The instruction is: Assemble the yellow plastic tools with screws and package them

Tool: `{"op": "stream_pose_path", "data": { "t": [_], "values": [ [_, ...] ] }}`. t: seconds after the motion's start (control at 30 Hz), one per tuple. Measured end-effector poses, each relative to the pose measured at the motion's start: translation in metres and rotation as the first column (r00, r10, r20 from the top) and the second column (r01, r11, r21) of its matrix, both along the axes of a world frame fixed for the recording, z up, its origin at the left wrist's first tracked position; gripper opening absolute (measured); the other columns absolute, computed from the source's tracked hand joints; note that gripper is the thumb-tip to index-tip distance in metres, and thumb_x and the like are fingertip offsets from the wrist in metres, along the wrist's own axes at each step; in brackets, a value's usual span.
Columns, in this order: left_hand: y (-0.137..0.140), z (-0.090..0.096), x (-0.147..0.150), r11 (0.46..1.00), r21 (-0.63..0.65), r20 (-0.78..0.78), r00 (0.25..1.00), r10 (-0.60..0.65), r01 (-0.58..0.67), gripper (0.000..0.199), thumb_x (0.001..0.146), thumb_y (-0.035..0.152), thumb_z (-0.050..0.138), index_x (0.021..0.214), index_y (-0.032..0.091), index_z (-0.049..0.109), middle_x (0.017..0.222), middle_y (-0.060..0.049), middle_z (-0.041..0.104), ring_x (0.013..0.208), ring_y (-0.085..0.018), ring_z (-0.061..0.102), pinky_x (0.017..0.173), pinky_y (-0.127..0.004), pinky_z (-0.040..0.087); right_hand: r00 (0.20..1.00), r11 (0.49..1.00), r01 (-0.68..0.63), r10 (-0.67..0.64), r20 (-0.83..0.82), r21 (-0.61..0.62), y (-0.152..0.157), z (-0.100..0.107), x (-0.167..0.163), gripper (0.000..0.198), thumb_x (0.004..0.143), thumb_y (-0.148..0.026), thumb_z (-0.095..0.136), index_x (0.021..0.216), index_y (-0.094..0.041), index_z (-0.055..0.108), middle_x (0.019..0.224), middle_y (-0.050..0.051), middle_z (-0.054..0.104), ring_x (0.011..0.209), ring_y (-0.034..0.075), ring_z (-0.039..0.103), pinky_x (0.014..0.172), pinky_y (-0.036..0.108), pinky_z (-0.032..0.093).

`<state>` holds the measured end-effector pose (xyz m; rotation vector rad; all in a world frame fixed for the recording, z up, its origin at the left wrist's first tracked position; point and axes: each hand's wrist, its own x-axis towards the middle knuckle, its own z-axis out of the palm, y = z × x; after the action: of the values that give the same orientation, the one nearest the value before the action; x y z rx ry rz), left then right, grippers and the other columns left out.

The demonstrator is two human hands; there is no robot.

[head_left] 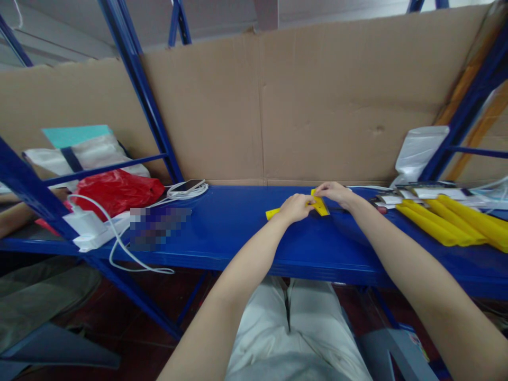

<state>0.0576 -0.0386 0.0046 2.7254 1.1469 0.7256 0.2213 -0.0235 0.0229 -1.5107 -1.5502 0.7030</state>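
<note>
My left hand is closed, its fingertips pinched at the left side of a small flat yellow piece. Over the upper end of the same piece, my right hand has its fingers bent down and closed on it. A second yellow part with a small dark dot sticks out to the left from beneath my left hand; I cannot tell whether the two are joined. Beside my right wrist lies a thin dark tool with a dark red handle, partly hidden by the forearm.
Long yellow strips are piled on the blue table at right, before silvery packets. At left are a phone on a coiled cable, a red plastic bag and a white power strip. Cardboard walls the back. Another person's arm shows far left.
</note>
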Motion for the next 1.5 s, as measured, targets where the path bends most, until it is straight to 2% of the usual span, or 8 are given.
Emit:
{"op": "stream_pose_path", "data": {
  "t": [0.2, 0.37, 0.5, 0.6, 0.8, 1.0, 1.17, 1.5],
  "values": [
    [0.0, 0.002, -0.002, 1.0, 0.029, 0.037, 0.999, 0.007, -0.008, 0.025, 0.085, 0.021, 0.053, 0.106, 0.019, 0.065, 0.111, -0.005, 0.066, 0.104, -0.02, 0.059, 0.09, -0.032, 0.044, 0.981, 0.995, 0.096, -0.1, -0.164, -0.032, -0.001, -0.001, -0.01, 0.015, 0.066, -0.014, 0.062, 0.08, -0.018, 0.057, 0.079, 0.0, 0.062, 0.074, 0.013, 0.053, 0.07, 0.026, 0.04],
    [0.004, 0.001, -0.002, 0.996, 0.082, 0.076, 0.996, 0.038, -0.045, 0.024, 0.086, 0.021, 0.051, 0.107, 0.018, 0.062, 0.111, -0.006, 0.065, 0.104, -0.02, 0.059, 0.088, -0.032, 0.045, 0.961, 0.992, -0.059, 0.025, -0.276, -0.115, -0.003, 0.002, -0.006, 0.005, 0.072, -0.021, 0.06, 0.074, -0.017, 0.061, 0.082, 0.005, 0.066, 0.077, 0.014, 0.056, 0.067, 0.025, 0.04],
    [0.005, 0.001, -0.004, 0.99, 0.088, 0.072, 0.992, 0.107, -0.113, 0.025, 0.087, 0.022, 0.049, 0.109, 0.02, 0.059, 0.114, -0.006, 0.063, 0.107, -0.02, 0.057, 0.089, -0.03, 0.044, 0.963, 0.973, -0.151, 0.106, -0.249, -0.172, -0.006, 0.004, -0.004, 0.01, 0.068, -0.026, 0.066, 0.068, -0.017, 0.064, 0.081, 0.006, 0.068, 0.076, 0.015, 0.057, 0.066, 0.024, 0.042],
    [0.002, 0.003, -0.005, 0.985, 0.063, 0.044, 0.987, 0.157, -0.159, 0.03, 0.088, 0.024, 0.047, 0.118, 0.022, 0.054, 0.117, -0.006, 0.061, 0.107, -0.021, 0.057, 0.088, -0.03, 0.044, 0.974, 0.972, -0.15, 0.114, -0.194, -0.182, -0.008, 0.004, -0.006, 0.012, 0.068, -0.029, 0.067, 0.069, -0.017, 0.066, 0.081, 0.007, 0.069, 0.078, 0.015, 0.059, 0.067, 0.024, 0.044],
    [-0.002, 0.004, -0.005, 0.963, 0.059, -0.077, 0.961, 0.267, -0.262, 0.056, 0.089, 0.031, 0.044, 0.142, 0.026, 0.026, 0.121, -0.007, 0.059, 0.106, -0.023, 0.058, 0.087, -0.032, 0.045, 0.982, 0.982, -0.11, 0.083, -0.168, -0.156, -0.006, 0.001, -0.011, 0.008, 0.071, -0.02, 0.061, 0.066, -0.017, 0.066, 0.078, 0.006, 0.069, 0.077, 0.015, 0.06, 0.071, 0.024, 0.046],
    [0.001, 0.002, -0.01, 0.958, 0.083, -0.21, 0.935, 0.285, -0.273, 0.054, 0.089, 0.027, 0.041, 0.142, 0.023, 0.03, 0.113, -0.011, 0.063, 0.103, -0.025, 0.06, 0.087, -0.036, 0.045, 0.978, 0.978, -0.127, 0.094, -0.187, -0.168, -0.002, -0.005, -0.012, 0.006, 0.069, -0.016, 0.061, 0.064, -0.017, 0.065, 0.077, 0.004, 0.068, 0.071, 0.012, 0.059, 0.068, 0.023, 0.045],
    [0.0, 0.002, -0.009, 0.953, 0.123, -0.195, 0.935, 0.296, -0.276, 0.057, 0.087, 0.02, 0.039, 0.143, 0.022, 0.028, 0.114, -0.011, 0.062, 0.101, -0.025, 0.061, 0.086, -0.036, 0.046, 0.969, 0.978, -0.135, 0.096, -0.227, -0.159, -0.005, -0.003, -0.014, 0.008, 0.071, -0.015, 0.06, 0.065, -0.017, 0.065, 0.077, 0.004, 0.068, 0.07, 0.012, 0.059, 0.068, 0.022, 0.045],
    [-0.005, 0.005, -0.009, 0.952, 0.114, -0.173, 0.938, 0.299, -0.283, 0.057, 0.087, 0.018, 0.039, 0.143, 0.021, 0.027, 0.116, -0.012, 0.06, 0.104, -0.025, 0.059, 0.089, -0.035, 0.045, 0.961, 0.976, -0.153, 0.111, -0.253, -0.154, -0.008, 0.003, -0.014, 0.008, 0.073, -0.018, 0.058, 0.066, -0.017, 0.063, 0.084, 0.005, 0.068, 0.076, 0.013, 0.059, 0.067, 0.022, 0.046]
  ]
}}
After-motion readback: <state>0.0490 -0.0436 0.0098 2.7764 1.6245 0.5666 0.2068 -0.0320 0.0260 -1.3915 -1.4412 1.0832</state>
